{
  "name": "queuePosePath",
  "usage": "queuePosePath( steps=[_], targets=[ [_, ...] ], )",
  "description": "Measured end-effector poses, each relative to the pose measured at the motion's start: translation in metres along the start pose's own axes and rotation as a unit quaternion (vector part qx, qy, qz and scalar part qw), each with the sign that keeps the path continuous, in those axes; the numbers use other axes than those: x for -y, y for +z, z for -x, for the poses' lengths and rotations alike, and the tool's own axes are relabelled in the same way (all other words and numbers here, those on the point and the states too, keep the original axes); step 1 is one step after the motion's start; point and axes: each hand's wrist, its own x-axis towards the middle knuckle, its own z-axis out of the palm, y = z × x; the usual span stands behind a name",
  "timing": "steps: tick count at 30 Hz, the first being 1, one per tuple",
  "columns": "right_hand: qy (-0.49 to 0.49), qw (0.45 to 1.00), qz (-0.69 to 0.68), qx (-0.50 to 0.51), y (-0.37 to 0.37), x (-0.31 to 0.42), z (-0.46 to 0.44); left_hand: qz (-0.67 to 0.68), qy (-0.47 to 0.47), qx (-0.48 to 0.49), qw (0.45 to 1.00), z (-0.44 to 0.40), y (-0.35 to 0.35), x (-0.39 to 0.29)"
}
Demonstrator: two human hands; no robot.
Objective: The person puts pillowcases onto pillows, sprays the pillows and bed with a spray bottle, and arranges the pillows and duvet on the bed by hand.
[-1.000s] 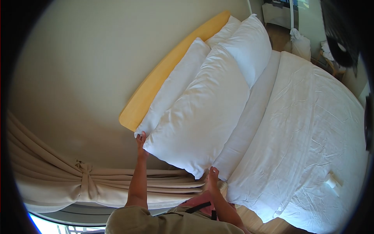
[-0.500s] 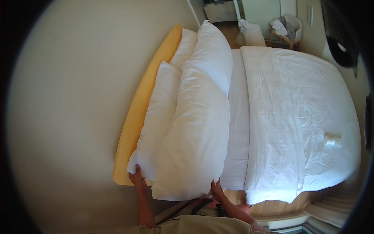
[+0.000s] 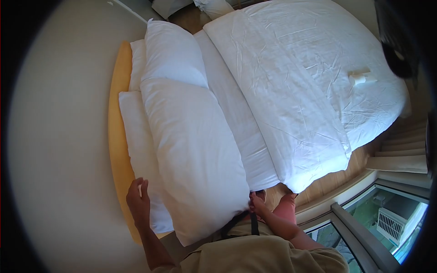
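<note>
My left hand (image 3: 138,200) is raised over the rear pillow (image 3: 141,145), near the wooden headboard (image 3: 119,136), with thumb and fingers apart and nothing between them. The large front white pillow (image 3: 195,159) leans on the rear one. At its near right corner, my right hand (image 3: 256,202) is closed, pinching that corner. Two more white pillows stand farther along the headboard, a front one (image 3: 173,54) and one behind it (image 3: 137,59).
The bed has a white sheet (image 3: 232,109) and a folded-back white duvet (image 3: 291,91). A small white item (image 3: 362,78) lies on the duvet. A window (image 3: 364,227), a curtain (image 3: 400,157) and wooden floor (image 3: 318,189) are at the right.
My left hand has let go of the rear pillow's corner and lifted off it. My right hand stays at the front pillow's corner. The view has turned, bringing the window in at the lower right.
</note>
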Motion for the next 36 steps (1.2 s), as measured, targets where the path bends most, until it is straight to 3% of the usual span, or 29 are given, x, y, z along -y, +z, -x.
queuePosePath(
  steps=[3, 5, 7, 9, 10, 12, 13, 15, 17, 20, 22, 24, 31, 33, 36],
  targets=[
    [0.056, 0.997, 0.052, 0.005, -0.02, -0.019, -0.037, -0.036, 0.236, 0.117, 0.964, -0.033, 0.03, -0.062],
    [-0.044, 0.992, 0.113, 0.023, -0.025, -0.02, -0.039, -0.084, 0.212, 0.175, 0.958, -0.052, 0.052, -0.077],
    [-0.027, 0.997, 0.078, 0.005, -0.028, -0.023, -0.034, -0.138, 0.189, 0.23, 0.945, -0.064, 0.074, -0.065],
    [-0.014, 0.999, 0.041, -0.012, -0.027, -0.021, -0.035, -0.085, 0.293, 0.221, 0.926, -0.079, 0.085, -0.049],
    [-0.023, 0.997, 0.068, -0.025, -0.026, -0.024, -0.036, -0.09, 0.298, 0.226, 0.923, -0.08, 0.085, -0.048],
    [-0.03, 0.995, 0.092, -0.035, -0.024, -0.023, -0.035, -0.16, 0.204, 0.265, 0.929, -0.081, 0.08, -0.05],
    [-0.073, 0.982, 0.167, -0.047, -0.024, -0.018, -0.029, -0.165, 0.205, 0.263, 0.928, -0.078, 0.075, -0.068],
    [-0.115, 0.963, 0.236, -0.056, -0.021, -0.007, -0.019, -0.316, 0.141, 0.184, 0.92, -0.074, 0.08, -0.11],
    [-0.167, 0.927, 0.319, -0.103, -0.019, -0.003, -0.011, -0.335, 0.319, 0.124, 0.878, -0.09, 0.106, -0.13],
    [-0.184, 0.924, 0.312, -0.121, -0.025, -0.018, -0.024, -0.327, 0.482, 0.191, 0.79, -0.123, 0.204, -0.148],
    [-0.184, 0.931, 0.296, -0.11, -0.024, -0.021, -0.02, -0.472, 0.407, 0.338, 0.705, -0.107, 0.263, -0.162],
    [-0.189, 0.935, 0.281, -0.099, -0.023, -0.016, -0.016, -0.572, 0.368, 0.395, 0.618, -0.082, 0.307, -0.158],
    [-0.194, 0.935, 0.286, -0.084, -0.017, -0.014, -0.012, -0.588, 0.34, 0.457, 0.574, -0.081, 0.391, -0.159],
    [-0.252, 0.924, 0.28, -0.068, -0.02, -0.018, -0.021, -0.572, 0.344, 0.484, 0.567, -0.123, 0.401, -0.17],
    [-0.249, 0.919, 0.299, -0.065, -0.018, -0.011, -0.009, -0.527, 0.373, 0.501, 0.576, -0.198, 0.406, -0.172]
  ],
)
